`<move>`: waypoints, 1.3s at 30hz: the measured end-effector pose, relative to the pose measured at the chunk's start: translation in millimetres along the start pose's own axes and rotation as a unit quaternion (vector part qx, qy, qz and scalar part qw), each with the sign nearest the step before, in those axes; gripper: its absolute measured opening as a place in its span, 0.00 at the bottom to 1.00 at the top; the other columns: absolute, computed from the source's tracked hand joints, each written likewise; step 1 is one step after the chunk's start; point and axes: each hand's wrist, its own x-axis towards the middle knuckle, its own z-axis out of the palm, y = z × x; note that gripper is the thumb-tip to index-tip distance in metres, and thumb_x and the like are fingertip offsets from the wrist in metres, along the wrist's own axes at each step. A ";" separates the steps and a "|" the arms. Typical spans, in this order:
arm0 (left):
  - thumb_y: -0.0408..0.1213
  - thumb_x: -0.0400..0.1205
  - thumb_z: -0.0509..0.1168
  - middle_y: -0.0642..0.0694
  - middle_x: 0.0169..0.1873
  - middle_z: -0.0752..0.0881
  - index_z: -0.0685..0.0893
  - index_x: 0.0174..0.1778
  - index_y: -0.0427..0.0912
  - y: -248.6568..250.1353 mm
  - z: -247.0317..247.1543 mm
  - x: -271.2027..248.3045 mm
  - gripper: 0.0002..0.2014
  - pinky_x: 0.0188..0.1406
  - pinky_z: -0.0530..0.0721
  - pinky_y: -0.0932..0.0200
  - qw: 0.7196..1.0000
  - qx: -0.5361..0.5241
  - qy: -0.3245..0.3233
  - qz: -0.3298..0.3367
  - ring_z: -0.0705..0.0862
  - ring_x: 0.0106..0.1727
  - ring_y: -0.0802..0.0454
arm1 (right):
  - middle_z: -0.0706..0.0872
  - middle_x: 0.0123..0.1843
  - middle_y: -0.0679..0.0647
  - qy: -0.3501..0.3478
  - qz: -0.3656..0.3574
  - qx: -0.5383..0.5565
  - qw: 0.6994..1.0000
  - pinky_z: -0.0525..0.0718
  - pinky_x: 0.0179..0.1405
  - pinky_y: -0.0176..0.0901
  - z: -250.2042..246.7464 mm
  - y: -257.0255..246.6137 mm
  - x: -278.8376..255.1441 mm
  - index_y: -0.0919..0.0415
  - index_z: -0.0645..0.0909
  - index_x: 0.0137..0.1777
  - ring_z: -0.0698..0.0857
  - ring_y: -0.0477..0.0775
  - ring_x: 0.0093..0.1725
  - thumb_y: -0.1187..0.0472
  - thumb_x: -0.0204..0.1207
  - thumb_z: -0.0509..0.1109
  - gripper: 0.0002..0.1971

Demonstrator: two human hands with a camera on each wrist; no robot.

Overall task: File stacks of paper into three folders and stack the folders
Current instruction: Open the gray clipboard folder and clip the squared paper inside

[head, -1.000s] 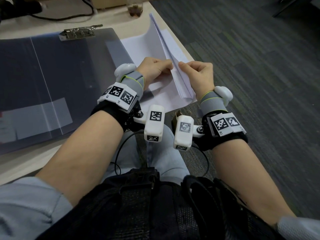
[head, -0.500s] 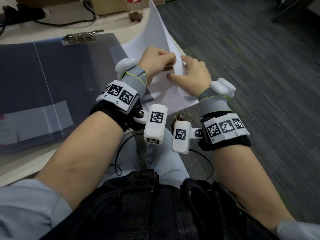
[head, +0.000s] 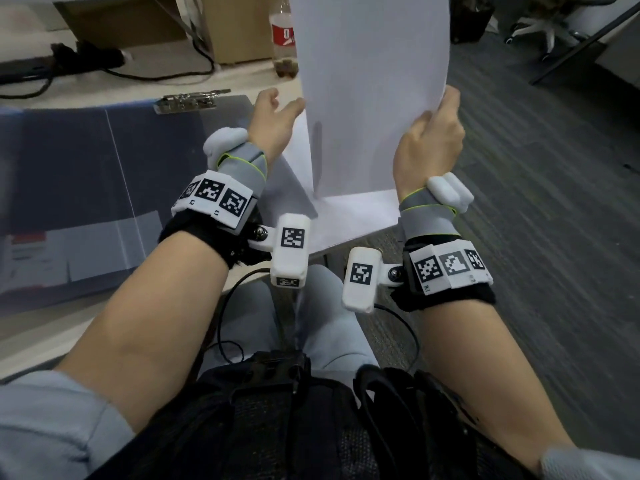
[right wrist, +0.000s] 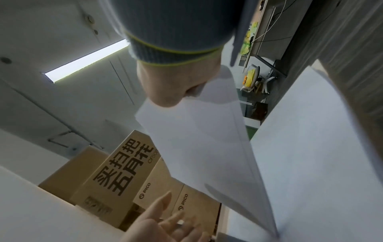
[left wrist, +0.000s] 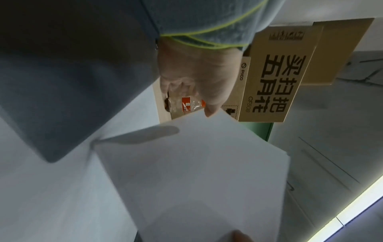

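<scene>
The paper stack (head: 372,98) is gripped by the right hand (head: 429,147) alone (left hand (head: 273,123) fingers released); sheets could be fanned and spilled.

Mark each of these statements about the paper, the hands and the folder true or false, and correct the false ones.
1. The right hand grips the lifted stack of white paper sheets. True.
2. The left hand is clenched round the stack. False: its fingers are spread open beside the stack's left edge.
3. The dark blue plastic folder lies open on the pale desk. True.
4. The lifted stack lies flat inside the folder. False: it is held upright above more white sheets at the desk's corner.
5. A clear plastic bottle with a red label stands beyond the stack. True.
</scene>
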 end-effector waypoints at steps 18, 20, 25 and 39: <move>0.32 0.73 0.61 0.56 0.40 0.88 0.80 0.47 0.47 -2.9 -129.2 -53.9 0.10 0.51 0.84 0.61 0.984 -0.143 0.052 0.098 0.86 0.45 0.57 | 0.79 0.24 0.46 -0.255 0.109 0.371 0.886 0.75 0.26 0.32 45.6 -50.7 -46.7 0.63 0.79 0.35 0.76 0.44 0.23 0.67 0.52 0.67 0.09; 0.36 0.68 0.60 0.51 0.45 0.86 0.79 0.49 0.46 -8.1 -126.8 -59.0 0.14 0.53 0.83 0.59 0.985 -0.144 0.040 0.087 0.85 0.48 0.53 | 0.84 0.24 0.43 -0.251 0.114 0.391 0.878 0.80 0.28 0.35 51.5 -48.5 -53.6 0.59 0.82 0.34 0.81 0.43 0.25 0.65 0.54 0.72 0.07; 0.33 0.79 0.61 0.48 0.51 0.84 0.78 0.59 0.38 -7.0 -125.1 -52.4 0.12 0.48 0.81 0.71 0.984 -0.150 0.053 0.083 0.83 0.50 0.56 | 0.88 0.36 0.48 -0.223 0.091 0.403 0.883 0.87 0.42 0.45 58.8 -52.4 -50.7 0.57 0.85 0.39 0.87 0.49 0.37 0.59 0.60 0.79 0.08; 0.25 0.79 0.51 0.41 0.53 0.82 0.79 0.58 0.38 -69.2 -164.4 -2.5 0.16 0.52 0.81 0.51 0.984 0.063 0.145 -0.087 0.80 0.49 0.41 | 0.83 0.52 0.58 -0.367 0.145 0.109 0.912 0.82 0.53 0.46 129.4 -50.8 -35.2 0.66 0.80 0.64 0.82 0.58 0.50 0.62 0.72 0.74 0.20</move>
